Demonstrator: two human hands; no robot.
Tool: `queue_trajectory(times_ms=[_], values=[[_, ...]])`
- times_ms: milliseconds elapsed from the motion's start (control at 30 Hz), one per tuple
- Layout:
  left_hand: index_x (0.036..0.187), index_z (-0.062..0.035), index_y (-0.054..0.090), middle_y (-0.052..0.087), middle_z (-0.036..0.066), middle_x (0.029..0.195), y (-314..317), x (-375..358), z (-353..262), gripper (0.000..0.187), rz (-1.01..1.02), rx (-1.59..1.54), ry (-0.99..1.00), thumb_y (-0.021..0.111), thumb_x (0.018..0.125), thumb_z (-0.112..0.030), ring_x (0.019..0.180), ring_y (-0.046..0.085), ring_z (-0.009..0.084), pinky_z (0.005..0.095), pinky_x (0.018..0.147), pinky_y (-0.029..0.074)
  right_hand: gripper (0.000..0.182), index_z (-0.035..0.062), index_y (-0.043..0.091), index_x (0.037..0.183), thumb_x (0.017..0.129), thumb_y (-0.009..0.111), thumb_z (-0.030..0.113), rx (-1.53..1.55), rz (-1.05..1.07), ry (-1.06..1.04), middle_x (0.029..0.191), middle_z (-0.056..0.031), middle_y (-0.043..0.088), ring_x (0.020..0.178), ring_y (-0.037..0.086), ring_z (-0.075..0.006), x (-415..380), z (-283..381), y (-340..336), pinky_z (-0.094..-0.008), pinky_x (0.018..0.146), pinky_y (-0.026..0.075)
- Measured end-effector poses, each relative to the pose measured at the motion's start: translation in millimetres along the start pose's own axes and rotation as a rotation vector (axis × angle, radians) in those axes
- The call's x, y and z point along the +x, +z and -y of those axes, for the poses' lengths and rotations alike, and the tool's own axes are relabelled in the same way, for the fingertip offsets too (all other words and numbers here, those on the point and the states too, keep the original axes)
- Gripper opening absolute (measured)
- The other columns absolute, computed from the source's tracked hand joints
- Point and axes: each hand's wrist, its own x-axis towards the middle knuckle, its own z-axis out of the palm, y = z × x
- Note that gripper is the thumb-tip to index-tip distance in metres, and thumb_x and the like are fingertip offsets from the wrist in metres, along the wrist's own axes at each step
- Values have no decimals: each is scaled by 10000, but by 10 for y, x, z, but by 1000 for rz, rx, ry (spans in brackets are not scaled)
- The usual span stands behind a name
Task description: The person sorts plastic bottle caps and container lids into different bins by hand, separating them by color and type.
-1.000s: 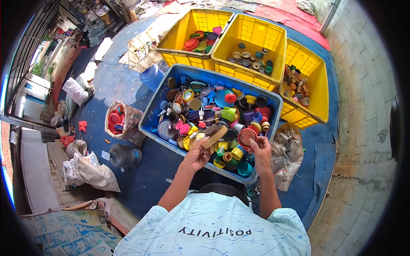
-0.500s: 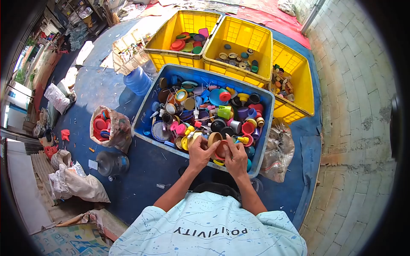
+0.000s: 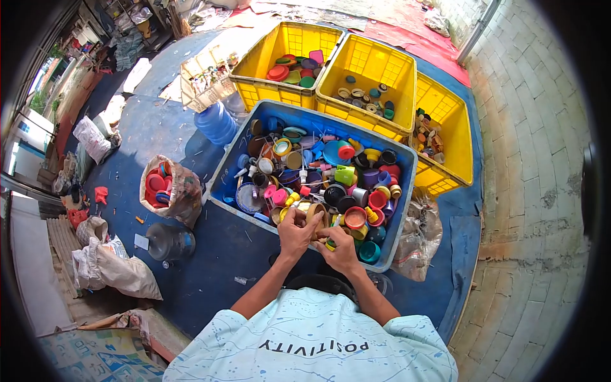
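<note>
A blue bin (image 3: 215,184) full of mixed plastic caps and pump tops stands in front of me. Over its near edge, my left hand (image 3: 298,234) has its fingers closed on a tan round lid (image 3: 316,218). Beside it on the right, my right hand (image 3: 338,247) is closed, its fingertips close to the left ones; a small yellow-green piece (image 3: 330,244) shows at its fingers, and whether it is gripped is unclear. A red cap with an orange-brown inside (image 3: 355,218) lies on the pile just beyond my right hand.
Three yellow crates (image 3: 366,121) with sorted caps stand behind the bin. To the left are a sack of red lids (image 3: 181,207), a clear bottle (image 3: 170,240) and a blue bottle (image 3: 216,124). A plastic sack (image 3: 421,239) sits at the right, near a block wall (image 3: 528,210).
My right hand has moved lower and let go of the reddish cap, which now lies on the pile. The whole view has shifted slightly.
</note>
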Motion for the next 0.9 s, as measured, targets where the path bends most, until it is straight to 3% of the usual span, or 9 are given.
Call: queue_trajectory(times_ms=[33, 133, 233, 333, 567, 700, 800, 833, 900], values=[[788, -51, 536, 548, -29, 649, -12, 2, 11, 325, -20, 8, 16, 803, 786, -236, 554, 467, 15, 179, 489, 380, 299, -1, 655, 966, 686, 761, 4, -13, -6, -4, 891, -134, 671, 837, 644, -271, -7, -53, 80, -335, 760, 502], [969, -37, 549, 604, 41, 850, -193, 13, -64, 383, 100, -81, -178, 803, 778, -250, 731, 567, 75, 200, 597, 469, 257, -8, 655, 970, 729, 744, -24, 103, -52, 11, 882, -101, 681, 829, 649, -201, -12, -45, 212, -306, 735, 511], [1291, -31, 427, 534, 130, 1185, -328, 57, 117, 731, 151, -158, 54, 811, 743, -325, 1074, 555, 197, 302, 849, 505, 194, -15, 658, 972, 788, 712, -45, 741, -85, 272, 892, -64, 684, 850, 644, -133, -9, -9, 364, -268, 744, 529], [1464, -53, 226, 379, 172, 1377, -551, 40, -29, 1058, 461, -493, -229, 818, 689, -463, 1234, 431, 283, 393, 1018, 391, 142, -25, 649, 962, 827, 694, -22, 977, 7, 362, 924, -81, 691, 875, 655, -135, 92, 185, 341, -271, 783, 542], [1476, -68, 234, 412, 193, 1346, -719, -1, -33, 991, 365, -375, -160, 780, 716, -393, 1214, 460, 288, 406, 1020, 387, 155, 10, 667, 965, 832, 715, 73, 1198, 134, 415, 948, -82, 700, 895, 662, -143, 152, 133, 479, -271, 842, 521], [1471, -78, 249, 433, 160, 1341, -703, -15, -9, 886, 317, -473, -193, 691, 776, -404, 1214, 472, 264, 397, 1002, 413, 199, 39, 645, 1040, 865, 684, 124, 1338, 84, 427, 1016, -71, 685, 951, 654, -167, 134, 1, 498, -318, 883, 515], [1466, -90, 258, 439, 117, 1351, -824, -20, -52, 796, 328, -976, -334, 600, 822, -409, 1225, 480, 260, 406, 984, 449, 260, 63, 583, 1159, 920, 612, 161, 1429, -39, 461, 1124, -66, 647, 1030, 629, -184, 247, 71, 313, -355, 914, 507], [1443, -80, 298, 455, 115, 1362, -871, -27, 21, 699, 337, -1049, -372, 488, 872, -436, 1227, 506, 290, 477, 961, 485, 282, 71, 552, 1200, 937, 584, 169, 1466, -72, 481, 1162, -66, 629, 1057, 617, -188, 275, 11, 245, -365, 919, 506], [1418, -75, 347, 468, 145, 1364, -943, -26, -31, 664, 370, -1180, -410, 429, 884, -460, 1229, 511, 319, 581, 948, 461, 340, 88, 459, 1303, 976, 504, 169, 1526, -66, 497, 1260, -70, 570, 1148, 567, -207, 325, -81, 127, -400, 943, 500]])
